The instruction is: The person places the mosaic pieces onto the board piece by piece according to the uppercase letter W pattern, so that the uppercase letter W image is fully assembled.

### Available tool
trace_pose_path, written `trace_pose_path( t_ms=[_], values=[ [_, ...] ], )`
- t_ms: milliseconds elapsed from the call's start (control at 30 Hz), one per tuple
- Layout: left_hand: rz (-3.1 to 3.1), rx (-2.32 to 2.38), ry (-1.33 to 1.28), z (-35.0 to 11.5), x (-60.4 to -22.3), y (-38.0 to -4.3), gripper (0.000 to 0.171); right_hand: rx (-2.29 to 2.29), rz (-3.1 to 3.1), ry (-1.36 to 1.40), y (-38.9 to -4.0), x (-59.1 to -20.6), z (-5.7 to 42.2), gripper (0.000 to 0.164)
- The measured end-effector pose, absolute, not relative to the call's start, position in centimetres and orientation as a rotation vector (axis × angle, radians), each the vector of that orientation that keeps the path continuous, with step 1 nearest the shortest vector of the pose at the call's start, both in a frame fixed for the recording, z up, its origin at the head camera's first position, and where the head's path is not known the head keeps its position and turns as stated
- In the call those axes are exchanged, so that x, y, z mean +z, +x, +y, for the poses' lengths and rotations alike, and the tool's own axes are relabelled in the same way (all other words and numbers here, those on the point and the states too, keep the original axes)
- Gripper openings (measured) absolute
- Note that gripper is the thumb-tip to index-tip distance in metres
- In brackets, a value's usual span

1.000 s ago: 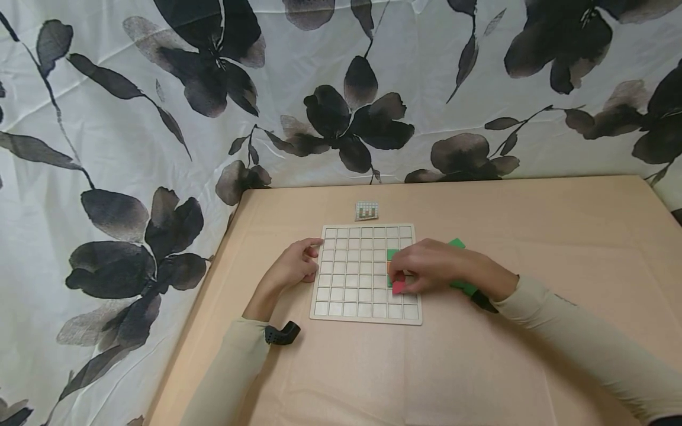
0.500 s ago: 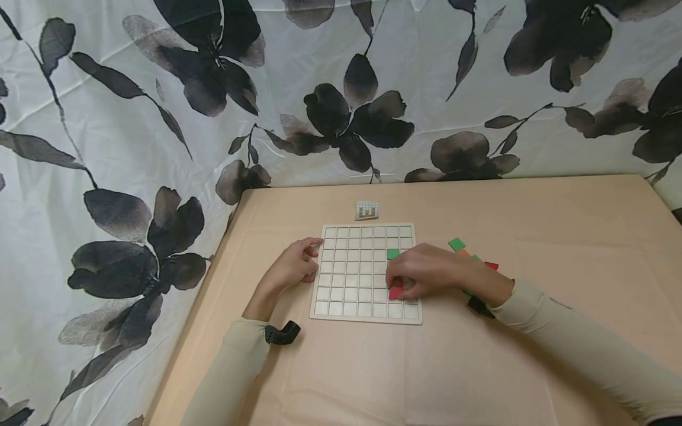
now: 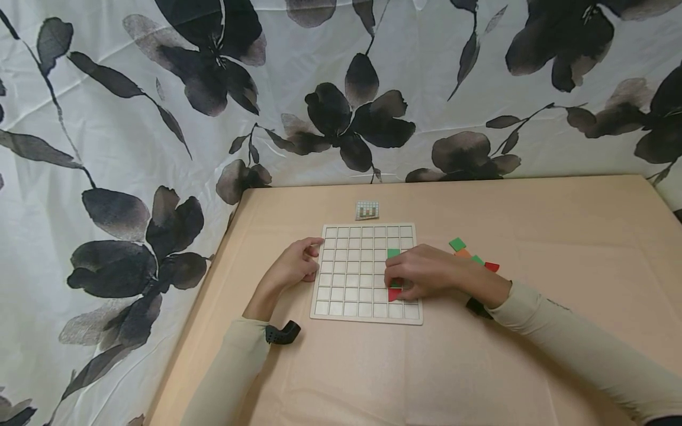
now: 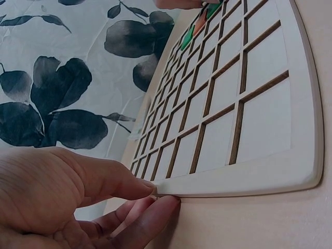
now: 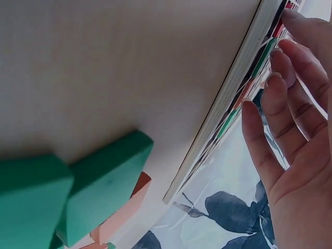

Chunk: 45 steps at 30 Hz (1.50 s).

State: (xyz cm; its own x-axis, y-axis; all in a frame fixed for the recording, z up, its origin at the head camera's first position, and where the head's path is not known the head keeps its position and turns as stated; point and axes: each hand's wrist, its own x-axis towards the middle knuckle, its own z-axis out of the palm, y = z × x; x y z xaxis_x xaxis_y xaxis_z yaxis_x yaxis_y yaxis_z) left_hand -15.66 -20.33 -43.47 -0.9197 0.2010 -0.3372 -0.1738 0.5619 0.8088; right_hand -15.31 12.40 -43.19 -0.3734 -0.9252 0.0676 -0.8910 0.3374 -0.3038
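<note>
A white grid board (image 3: 348, 310) with raised cell lines lies flat on the table. At its left edge my left hand (image 3: 290, 264) pinches the rim; in the left wrist view the thumb (image 4: 111, 179) rests on top with a finger just below. My right hand (image 3: 426, 269) is over the board's right part, its thumb and fingertips at a red square tile (image 3: 394, 294) that sits in a cell. Above that tile in the same column are green tiles and an orange one, partly hidden by the hand; the top green tile (image 3: 393, 253) shows.
Several loose tiles lie right of the board: a green tile (image 3: 457, 243), an orange tile (image 3: 463, 253) and a red tile (image 3: 492, 267) among them, partly under my right wrist. A small pattern card (image 3: 367, 210) lies behind the board. A flowered cloth (image 3: 351, 89) hangs beyond the table.
My right hand has shifted slightly left and down, and the red tile has gone from tilted to lying flat in its cell. More loose tiles show. The left hand stays still.
</note>
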Motion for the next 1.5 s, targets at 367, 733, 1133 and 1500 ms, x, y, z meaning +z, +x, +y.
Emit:
trace_pose_path(
  t_ms=[367,733,1133,1500],
  values=[
    [2.402,1.303,0.016,-20.3,-43.4,-15.7,0.065,-0.483,2.508,-1.646,-15.6,-43.4,13.6,0.016],
    [2.395,1.31,-0.002,-20.2,-43.3,-15.8,0.065,-0.556,2.518,-1.465,-16.7,-42.2,16.4,0.019],
    [2.385,1.324,0.002,-20.3,-43.5,-15.7,0.064,-0.549,2.597,-1.307,-17.7,-42.6,19.2,0.023],
    [2.388,1.32,0.006,-20.3,-43.4,-15.6,0.065,-0.557,2.613,-1.177,-18.1,-42.8,21.1,0.022]
  ],
)
